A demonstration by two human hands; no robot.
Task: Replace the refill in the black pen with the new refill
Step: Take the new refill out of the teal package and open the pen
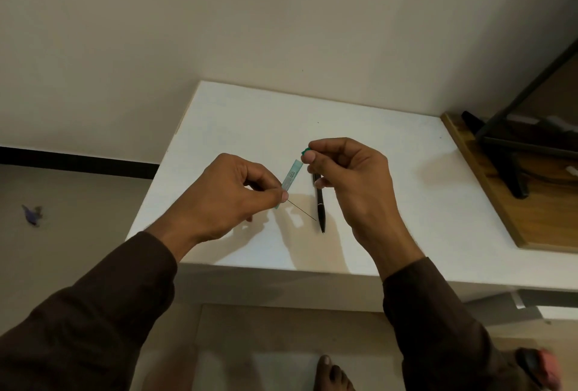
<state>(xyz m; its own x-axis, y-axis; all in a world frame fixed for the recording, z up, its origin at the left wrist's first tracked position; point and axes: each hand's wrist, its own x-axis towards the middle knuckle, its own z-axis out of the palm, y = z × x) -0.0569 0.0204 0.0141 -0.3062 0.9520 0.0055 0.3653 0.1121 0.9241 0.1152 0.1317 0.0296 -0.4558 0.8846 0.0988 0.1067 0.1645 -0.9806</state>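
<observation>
Nearest the camera, a bare foot (332, 373) stands on the pale floor, and two dark brown sleeves (93, 312) reach forward over the near edge of a white rectangular table (391, 177).

The left hand (225, 199) hovers above the table with its fingers curled. Thumb and forefinger pinch the lower part of a narrow teal translucent refill sleeve (290, 176), which slants up and to the right out of the grip. From below the pinch a thin dark refill rod (301, 210) sticks out down and to the right, its far end close to the lower part of the pen as seen from here; whether it touches the pen or the table cannot be told.

The right hand (347, 184) is raised just beside the left, fingers curled too. Between thumb and forefinger it pinches a small torn green scrap (306, 150), held just above the upper end of the teal sleeve and apart from it.

A slim black pen (321, 209) lies flat on the table between the two hands, partly under the right hand's fingers, tip pointing toward the near edge. Neither hand holds it.

Further right, a wooden board (500, 203) lies beside the table, bearing a black stand (506, 152). To the left, a small bluish object (31, 215) lies on the floor, too blurred to identify. Cream walls (219, 15) meet in a corner behind the table.
</observation>
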